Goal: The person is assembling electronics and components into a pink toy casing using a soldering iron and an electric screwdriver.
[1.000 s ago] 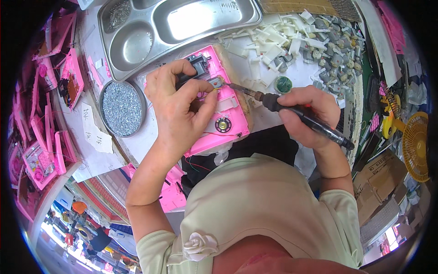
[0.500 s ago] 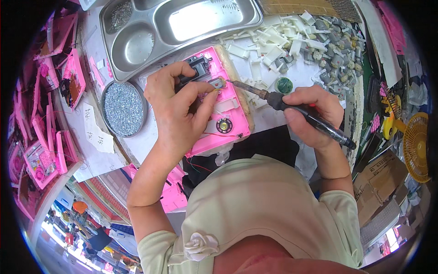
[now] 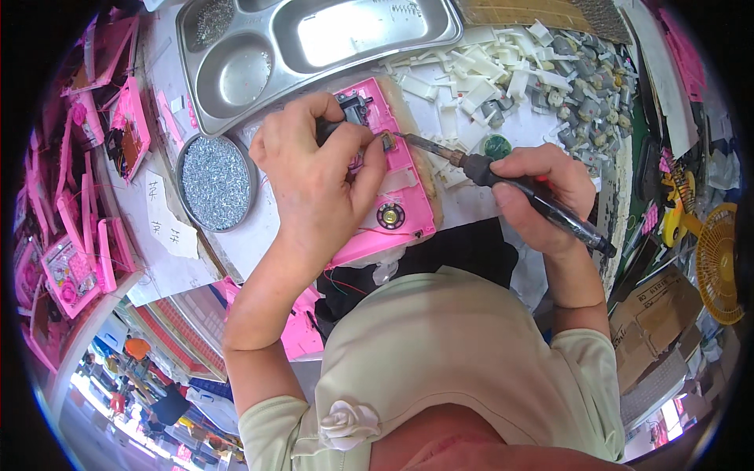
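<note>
I'm watching the left hand [image 3: 314, 169] pinning the pink toy housing [image 3: 393, 188] near the desk's [image 3: 471, 200] front edge, fingers clenched on it, steadying it while the right hand [image 3: 542, 196] is gripping the soldering iron [image 3: 503, 177], tip at a joint

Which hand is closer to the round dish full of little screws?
Left. The left hand rests on the pink toy just right of the dish; the right hand is farther right.

Steel tray [image 3: 236, 118] and screw dish [image 3: 214, 182] crowd the left
</note>
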Motion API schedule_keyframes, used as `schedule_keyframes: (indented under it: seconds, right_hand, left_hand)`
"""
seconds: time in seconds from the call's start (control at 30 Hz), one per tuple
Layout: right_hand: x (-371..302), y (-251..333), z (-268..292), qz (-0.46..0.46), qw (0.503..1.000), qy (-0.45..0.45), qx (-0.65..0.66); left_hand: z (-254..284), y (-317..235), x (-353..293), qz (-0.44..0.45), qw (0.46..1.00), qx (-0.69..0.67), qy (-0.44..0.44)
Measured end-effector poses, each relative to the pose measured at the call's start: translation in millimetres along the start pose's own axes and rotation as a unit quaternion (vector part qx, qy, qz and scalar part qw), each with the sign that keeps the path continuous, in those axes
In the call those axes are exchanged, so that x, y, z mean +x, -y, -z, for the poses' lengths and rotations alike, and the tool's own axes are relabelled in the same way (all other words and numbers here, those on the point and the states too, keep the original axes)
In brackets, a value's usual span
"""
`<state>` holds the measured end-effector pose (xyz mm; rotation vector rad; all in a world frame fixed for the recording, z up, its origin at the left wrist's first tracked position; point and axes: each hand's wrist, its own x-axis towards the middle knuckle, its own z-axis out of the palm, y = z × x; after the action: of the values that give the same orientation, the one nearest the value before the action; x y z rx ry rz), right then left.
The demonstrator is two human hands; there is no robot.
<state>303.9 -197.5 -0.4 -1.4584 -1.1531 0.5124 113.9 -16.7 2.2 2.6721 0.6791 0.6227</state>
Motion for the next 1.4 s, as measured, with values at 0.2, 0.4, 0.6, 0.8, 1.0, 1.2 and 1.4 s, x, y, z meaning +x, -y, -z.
schedule_keyframes:
  seconds: [0.2,0.4,0.6,0.8,1.0,1.2,1.4]
  right_hand:
    - [4.6,2.8,-1.3,0.008,1.0,0.009,-0.007]
    - [6.0,3.2,-3.3,0.017,1.0,0.009,-0.02]
    - [10.0,5.9,-4.5,0.041,0.997,0.037,-0.063]
    - [9.7,5.9,-8.3,0.145,0.977,0.078,-0.137]
    - [6.6,3.2,-0.4,0.16,0.977,0.056,-0.126]
    - [7.0,1.2,5.7,0.172,0.976,0.038,-0.124]
    - [9.9,3.5,6.3,0.177,0.977,0.038,-0.116]
  left_hand:
    - [1.0,0.8,-0.4,-0.014,1.0,0.017,-0.002]
    - [-0.9,1.9,-2.1,-0.003,1.0,-0.006,-0.007]
    - [-0.3,2.7,-1.8,-0.013,1.0,-0.005,-0.008]
    - [1.7,2.6,-1.8,-0.036,0.999,0.033,-0.002]
    - [-0.4,2.3,-1.7,-0.024,1.0,0.012,-0.01]
    - [3.2,0.4,-1.0,-0.03,0.999,0.039,0.005]
    - [1.3,0.7,-0.8,-0.022,1.0,0.019,-0.004]
